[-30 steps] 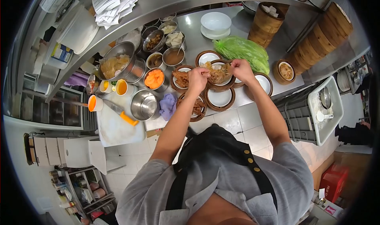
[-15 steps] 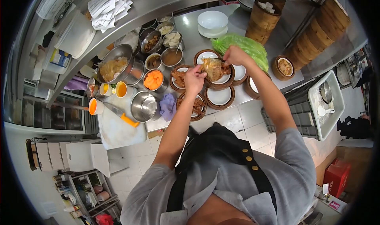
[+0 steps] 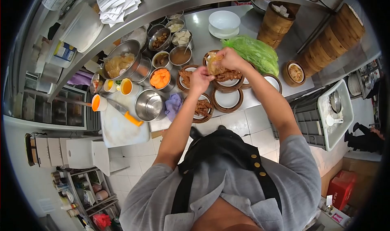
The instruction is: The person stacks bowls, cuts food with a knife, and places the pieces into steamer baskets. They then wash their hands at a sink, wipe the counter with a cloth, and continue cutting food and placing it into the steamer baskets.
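Note:
A crumpled clear plastic bag [image 3: 213,64] with brownish residue is bunched between my two hands. My left hand [image 3: 200,80] pinches its lower edge, while my right hand [image 3: 231,60] is closed on its upper right side. Just below them, dark brown braised pieces that look like chicken feet [image 3: 228,75] lie on a white dish in a bamboo steamer. More of this food sits in a steamer [image 3: 186,78] to the left and in another steamer [image 3: 203,108] nearer me. Beside that one, a steamer holds a bare white dish [image 3: 227,99].
Left stand metal bowls, one with carrot slices [image 3: 160,78], and a yellow-handled knife [image 3: 132,118] on a white cutting board [image 3: 122,133]. A green plastic bag [image 3: 256,54] lies behind the steamers. Tall bamboo steamer stacks [image 3: 335,40] rise at right, above a white tub [image 3: 345,113].
The bag, spread out over the steamer before, is now bunched up smaller. My right hand has moved left towards my left hand, and more of the brown food shows in the steamer.

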